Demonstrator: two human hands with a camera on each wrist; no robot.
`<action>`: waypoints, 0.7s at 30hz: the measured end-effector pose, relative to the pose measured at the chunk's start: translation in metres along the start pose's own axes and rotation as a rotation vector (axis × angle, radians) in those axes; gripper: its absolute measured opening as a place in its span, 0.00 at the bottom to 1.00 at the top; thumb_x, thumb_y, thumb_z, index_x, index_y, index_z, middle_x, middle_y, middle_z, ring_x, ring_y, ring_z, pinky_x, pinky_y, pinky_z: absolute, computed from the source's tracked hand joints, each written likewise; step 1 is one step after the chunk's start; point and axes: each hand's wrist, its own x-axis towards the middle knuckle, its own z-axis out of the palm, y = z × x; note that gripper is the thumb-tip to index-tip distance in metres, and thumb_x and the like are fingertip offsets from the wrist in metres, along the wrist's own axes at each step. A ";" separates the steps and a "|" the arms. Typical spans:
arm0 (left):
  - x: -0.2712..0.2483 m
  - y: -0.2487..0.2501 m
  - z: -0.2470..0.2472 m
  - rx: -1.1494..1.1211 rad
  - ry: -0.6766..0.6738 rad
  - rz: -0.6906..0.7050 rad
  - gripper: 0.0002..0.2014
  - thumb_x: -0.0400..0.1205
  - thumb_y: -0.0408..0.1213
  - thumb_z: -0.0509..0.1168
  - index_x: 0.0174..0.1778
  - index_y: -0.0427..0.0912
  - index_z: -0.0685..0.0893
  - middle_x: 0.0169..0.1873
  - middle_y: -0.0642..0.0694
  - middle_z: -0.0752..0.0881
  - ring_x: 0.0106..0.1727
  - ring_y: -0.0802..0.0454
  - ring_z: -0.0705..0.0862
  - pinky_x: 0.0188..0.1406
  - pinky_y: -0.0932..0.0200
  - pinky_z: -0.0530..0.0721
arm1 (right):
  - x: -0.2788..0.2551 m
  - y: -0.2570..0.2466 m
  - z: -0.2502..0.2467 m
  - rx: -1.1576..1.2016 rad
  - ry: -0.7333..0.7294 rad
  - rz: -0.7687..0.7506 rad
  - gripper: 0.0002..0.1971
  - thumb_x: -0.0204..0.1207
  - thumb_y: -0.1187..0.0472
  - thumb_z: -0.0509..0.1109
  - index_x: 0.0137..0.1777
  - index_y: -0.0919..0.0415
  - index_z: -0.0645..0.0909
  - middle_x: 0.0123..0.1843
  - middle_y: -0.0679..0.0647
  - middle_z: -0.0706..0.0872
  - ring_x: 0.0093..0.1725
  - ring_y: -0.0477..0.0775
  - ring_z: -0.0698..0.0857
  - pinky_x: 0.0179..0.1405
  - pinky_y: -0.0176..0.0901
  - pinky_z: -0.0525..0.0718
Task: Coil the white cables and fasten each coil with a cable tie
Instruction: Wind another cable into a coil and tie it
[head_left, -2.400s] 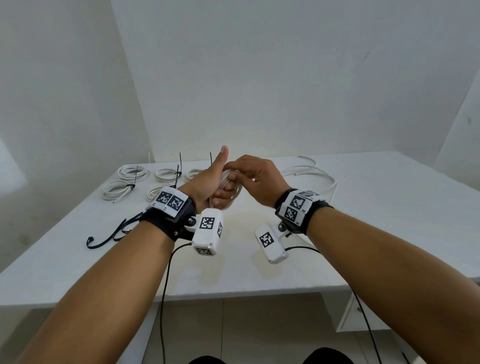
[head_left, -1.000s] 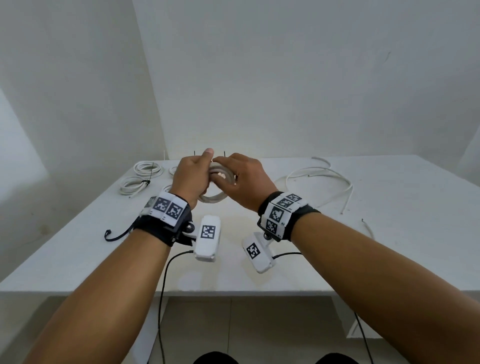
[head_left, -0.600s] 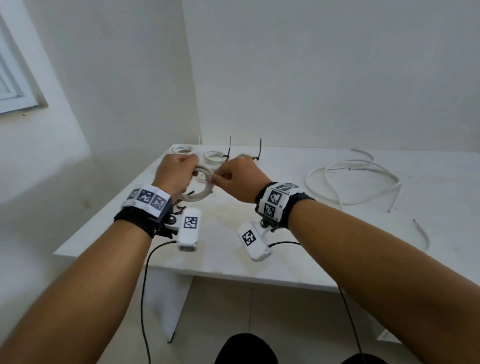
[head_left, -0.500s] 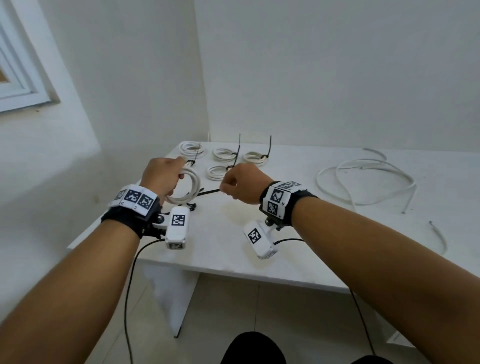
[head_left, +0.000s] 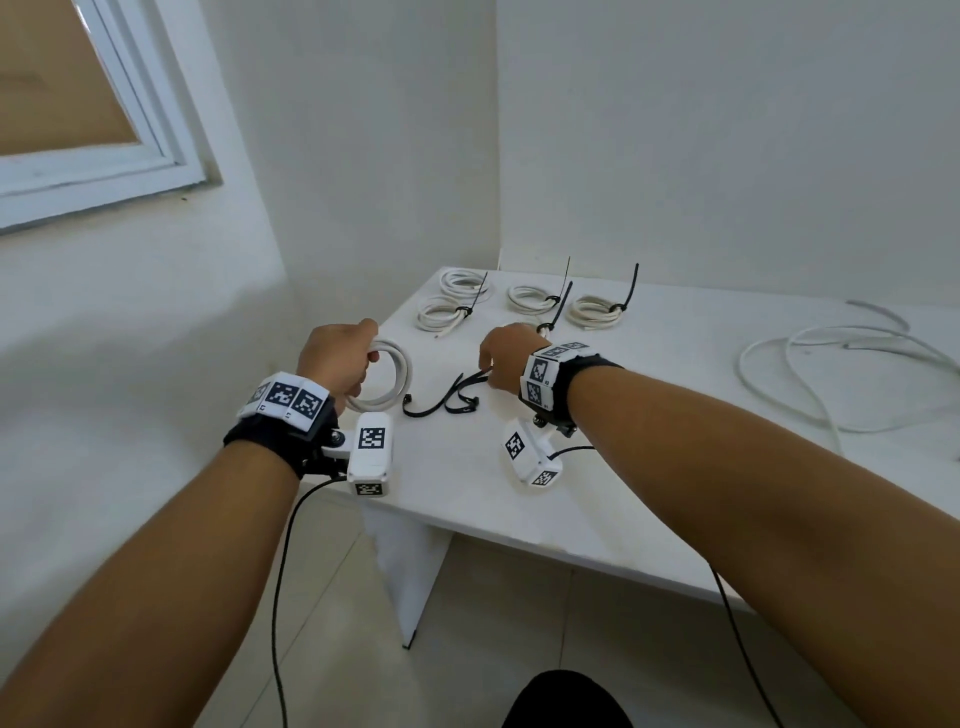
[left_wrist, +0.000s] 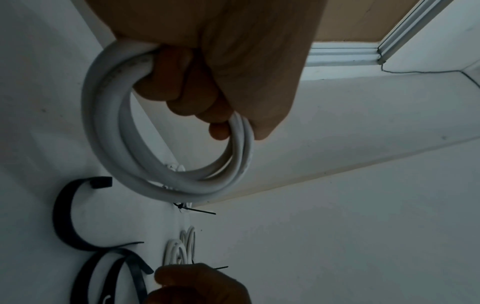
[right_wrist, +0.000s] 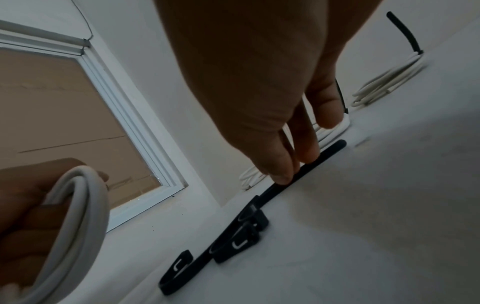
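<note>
My left hand grips a small white cable coil and holds it upright just above the table's left end. In the left wrist view my fingers curl through the coil, which carries no tie. My right hand is lowered to the table right of the coil. It pinches the tail of a black cable tie. The right wrist view shows my fingertips closed on that tie, whose head end lies on the table.
More loose black ties lie curled between my hands. Several tied coils sit at the back of the white table. A long loose white cable sprawls at the right. A wall with a window is at left.
My right hand let go of the coil and dropped to the black ties on the table. The left hand kept the coil and drew left. My view swung left.
</note>
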 end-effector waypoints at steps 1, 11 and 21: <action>0.001 0.000 0.000 -0.006 -0.003 -0.003 0.15 0.77 0.40 0.59 0.28 0.37 0.79 0.21 0.44 0.71 0.21 0.47 0.66 0.24 0.59 0.64 | 0.002 0.000 0.003 -0.014 -0.005 0.000 0.12 0.76 0.63 0.69 0.57 0.61 0.86 0.57 0.58 0.88 0.56 0.61 0.86 0.55 0.51 0.88; -0.003 0.009 0.033 -0.049 -0.092 -0.003 0.14 0.77 0.40 0.59 0.28 0.37 0.78 0.18 0.47 0.70 0.20 0.49 0.64 0.22 0.60 0.63 | -0.003 0.028 0.012 0.126 0.005 0.056 0.14 0.77 0.62 0.70 0.62 0.59 0.85 0.62 0.54 0.86 0.60 0.58 0.85 0.56 0.47 0.86; -0.012 0.020 0.047 -0.085 -0.132 0.036 0.14 0.77 0.40 0.60 0.27 0.38 0.77 0.16 0.49 0.69 0.18 0.51 0.63 0.22 0.61 0.60 | -0.026 0.042 -0.003 0.118 -0.021 0.042 0.10 0.76 0.64 0.69 0.52 0.68 0.87 0.52 0.61 0.89 0.52 0.61 0.88 0.44 0.44 0.84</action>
